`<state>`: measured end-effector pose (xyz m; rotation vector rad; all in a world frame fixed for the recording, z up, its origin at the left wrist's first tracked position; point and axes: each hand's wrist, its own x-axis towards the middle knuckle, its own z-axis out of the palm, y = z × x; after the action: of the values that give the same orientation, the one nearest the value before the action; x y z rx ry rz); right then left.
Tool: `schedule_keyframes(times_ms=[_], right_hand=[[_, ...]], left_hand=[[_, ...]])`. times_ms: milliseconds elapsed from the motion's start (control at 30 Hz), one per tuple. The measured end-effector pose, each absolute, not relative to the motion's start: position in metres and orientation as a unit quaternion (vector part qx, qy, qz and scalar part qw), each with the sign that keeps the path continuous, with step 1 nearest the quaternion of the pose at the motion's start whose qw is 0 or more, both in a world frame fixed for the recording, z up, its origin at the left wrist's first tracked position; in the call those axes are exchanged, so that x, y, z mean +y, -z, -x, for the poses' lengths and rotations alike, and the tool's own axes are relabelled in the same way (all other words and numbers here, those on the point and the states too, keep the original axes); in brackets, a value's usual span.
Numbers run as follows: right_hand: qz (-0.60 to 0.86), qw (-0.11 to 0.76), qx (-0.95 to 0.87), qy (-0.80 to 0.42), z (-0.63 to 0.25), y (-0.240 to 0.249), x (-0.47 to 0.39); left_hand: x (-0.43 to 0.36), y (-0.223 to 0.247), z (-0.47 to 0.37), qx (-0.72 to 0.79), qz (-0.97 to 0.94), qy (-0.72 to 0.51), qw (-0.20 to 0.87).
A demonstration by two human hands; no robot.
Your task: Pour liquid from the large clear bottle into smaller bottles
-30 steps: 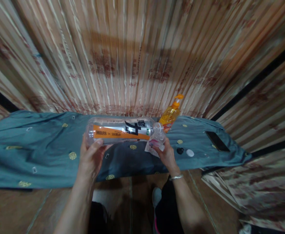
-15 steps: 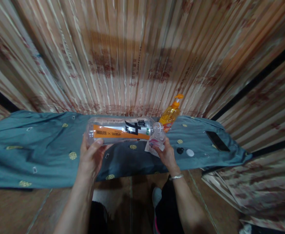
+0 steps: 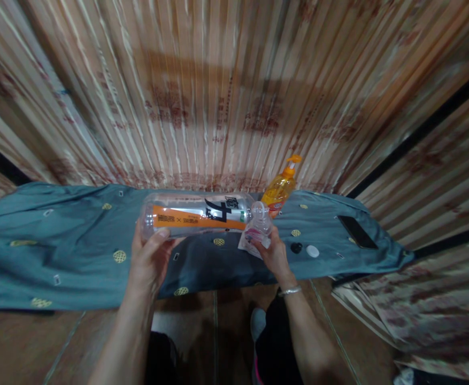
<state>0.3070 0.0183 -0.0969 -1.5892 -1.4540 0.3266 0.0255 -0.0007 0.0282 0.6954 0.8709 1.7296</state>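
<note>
A large clear plastic bottle [image 3: 194, 215] with an orange and silver label lies sideways in the air over the cloth-covered surface. My left hand [image 3: 154, 256] is closed around its base end, thumb on the near side. At the other end, my right hand [image 3: 273, 251] grips a small clear plastic bottle [image 3: 260, 218] with pink marks low on it. Its rounded upper part overlaps the large bottle's neck end; whether the two openings touch I cannot tell. A whitish packet or paper [image 3: 247, 246] shows beneath the small bottle, partly hidden.
Behind the small bottle stands an orange pump bottle [image 3: 279, 191]. A black cap [image 3: 297, 247] and a white cap [image 3: 313, 251] lie right of my right hand. Farther right is a black phone [image 3: 356, 232]. A pleated curtain [image 3: 218, 107] hangs behind the blue-green cloth [image 3: 85, 240].
Almost nothing differs. The large bottle appears turned very slightly in my left hand's grip, while both hands stay in place.
</note>
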Motion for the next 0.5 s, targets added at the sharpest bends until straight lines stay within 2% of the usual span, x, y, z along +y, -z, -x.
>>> schedule_keyframes(times_ms=[500], right_hand=[[0.646,0.462,-0.594,-0.126,-0.3069,0.0961,0.0180]], left_hand=[[-0.0009,-0.0296,-0.0265,0.359,-0.292,-0.724,0.511]])
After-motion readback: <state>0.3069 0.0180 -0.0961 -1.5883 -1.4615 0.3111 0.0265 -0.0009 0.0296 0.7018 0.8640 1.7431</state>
